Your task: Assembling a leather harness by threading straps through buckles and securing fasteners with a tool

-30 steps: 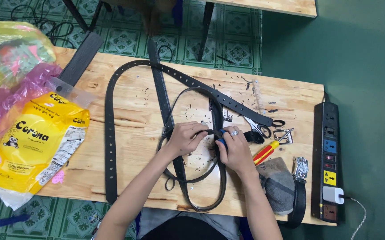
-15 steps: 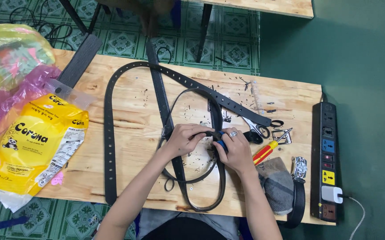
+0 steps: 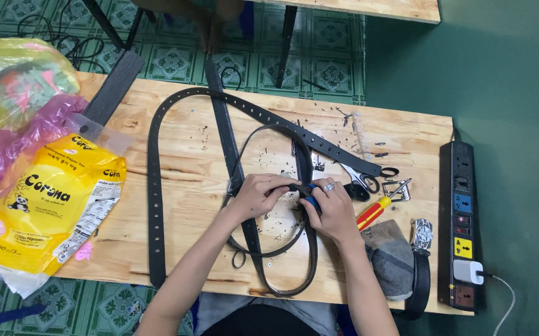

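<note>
**Both hands closed on a black belt at mid-tabletop**

The left hand (image 3: 258,194) and the right hand (image 3: 331,208) meet near the middle of the wooden tabletop (image 3: 182,180), both closed around one stretch of a black belt (image 3: 304,186). The right hand also grips a small blue-handled tool (image 3: 312,200), its working end hidden by the fingers. A ring shows on one right finger.

Room to move is tight to the right: scissors (image 3: 358,177), a metal buckle (image 3: 397,188) and a red and yellow screwdriver (image 3: 375,213) lie just beside the right hand, with a grey cloth (image 3: 389,256) and a wristwatch (image 3: 423,233) near the front right corner. A black power strip (image 3: 462,224) runs along the right edge. To the left, a long punched belt (image 3: 153,205) loops from the front edge up towards the back edge and across; between it and the left hand is bare wood. A yellow package (image 3: 46,205) and a pink plastic bag (image 3: 8,143) overhang the left edge. The belt loop in hand curves down almost to the front edge, close to the person's body.

Compared with half a second ago, the hands sit in the same spot with the same grip, and nothing on the tabletop has visibly shifted.
</note>
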